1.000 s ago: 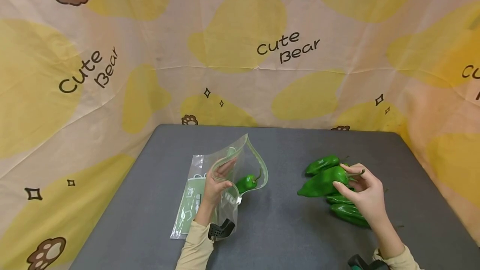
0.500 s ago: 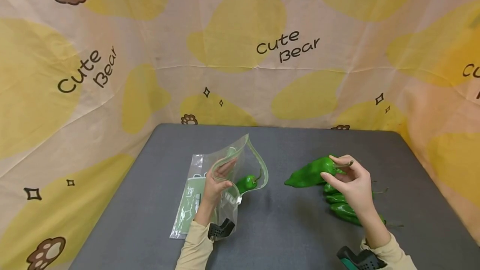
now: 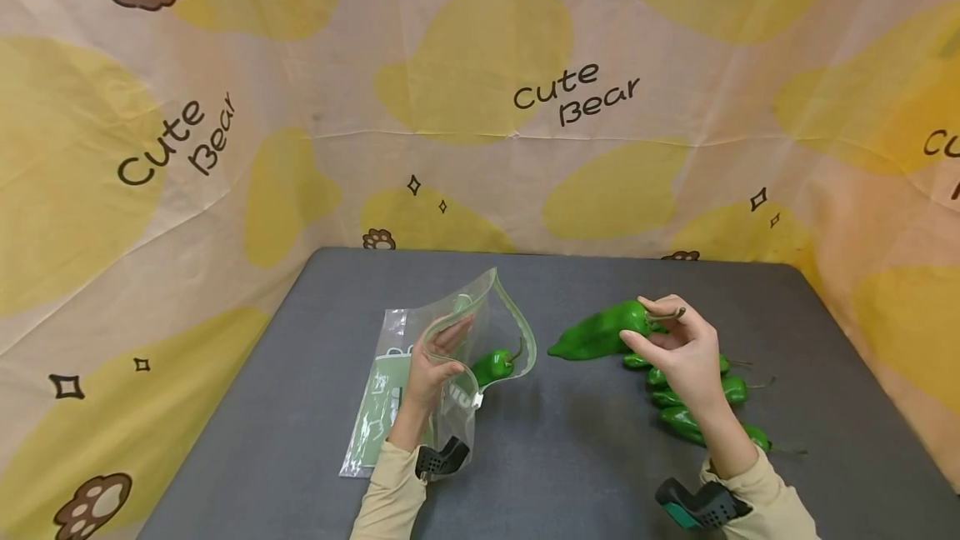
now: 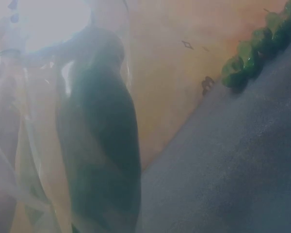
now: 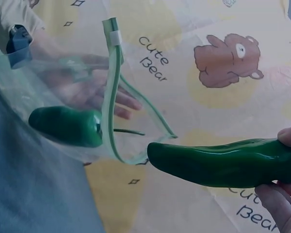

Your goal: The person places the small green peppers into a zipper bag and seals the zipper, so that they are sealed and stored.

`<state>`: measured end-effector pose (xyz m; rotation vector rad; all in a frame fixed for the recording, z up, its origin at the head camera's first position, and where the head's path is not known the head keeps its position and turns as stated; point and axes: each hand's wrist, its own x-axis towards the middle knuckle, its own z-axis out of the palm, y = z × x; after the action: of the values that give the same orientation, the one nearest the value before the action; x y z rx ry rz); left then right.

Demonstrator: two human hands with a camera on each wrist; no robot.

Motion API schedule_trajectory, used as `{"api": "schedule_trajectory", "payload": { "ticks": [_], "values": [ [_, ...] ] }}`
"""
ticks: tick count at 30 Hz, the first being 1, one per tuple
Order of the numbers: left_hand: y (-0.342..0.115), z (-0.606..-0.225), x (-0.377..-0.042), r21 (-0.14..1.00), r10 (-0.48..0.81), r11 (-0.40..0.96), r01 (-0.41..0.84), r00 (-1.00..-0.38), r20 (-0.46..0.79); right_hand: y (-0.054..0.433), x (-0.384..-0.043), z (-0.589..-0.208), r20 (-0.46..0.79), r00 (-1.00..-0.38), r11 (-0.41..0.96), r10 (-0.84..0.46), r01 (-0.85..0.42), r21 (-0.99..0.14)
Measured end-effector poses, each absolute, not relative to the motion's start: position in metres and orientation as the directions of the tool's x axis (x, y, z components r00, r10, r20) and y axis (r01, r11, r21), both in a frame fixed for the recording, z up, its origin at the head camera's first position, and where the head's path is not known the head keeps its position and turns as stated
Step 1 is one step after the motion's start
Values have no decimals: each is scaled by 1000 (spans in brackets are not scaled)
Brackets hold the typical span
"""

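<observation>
My right hand pinches a green pepper near its stem, thumb on one side and fingers on the other. The pepper's tip points left toward the mouth of a clear zip bag with a pale green seal. That mouth gapes to the right, and one green pepper lies inside, stem outward. My left hand supports the bag at its left side, fingers extended and thumb apart; in the right wrist view they show behind the film. The left wrist view is hazy, with a dark green pepper close to the camera.
Several green peppers lie in a row on the grey table, beneath and beside my right hand. A flat clear packet with a green printed panel lies left of my left forearm. A patterned cloth hangs behind the table.
My right hand has carried its pepper left and slightly up, away from the row and closer to the bag's mouth. The left hand and bag have stayed put.
</observation>
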<state>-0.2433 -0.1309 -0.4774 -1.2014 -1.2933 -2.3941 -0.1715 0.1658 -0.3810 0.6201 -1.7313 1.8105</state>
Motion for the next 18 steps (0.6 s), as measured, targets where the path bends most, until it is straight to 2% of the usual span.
{"api": "schedule_trajectory", "payload": {
  "ticks": [9, 18],
  "values": [
    [-130, -478, -243, 625, 212, -609, 488, -659, 721, 157, -178, -378, 691, -719, -101, 76, -695, -712],
    [-129, -477, -242, 638, 212, -610, 470, -679, 703, 143, -189, -375, 657, -751, -44, 60, -660, -750]
  ]
}}
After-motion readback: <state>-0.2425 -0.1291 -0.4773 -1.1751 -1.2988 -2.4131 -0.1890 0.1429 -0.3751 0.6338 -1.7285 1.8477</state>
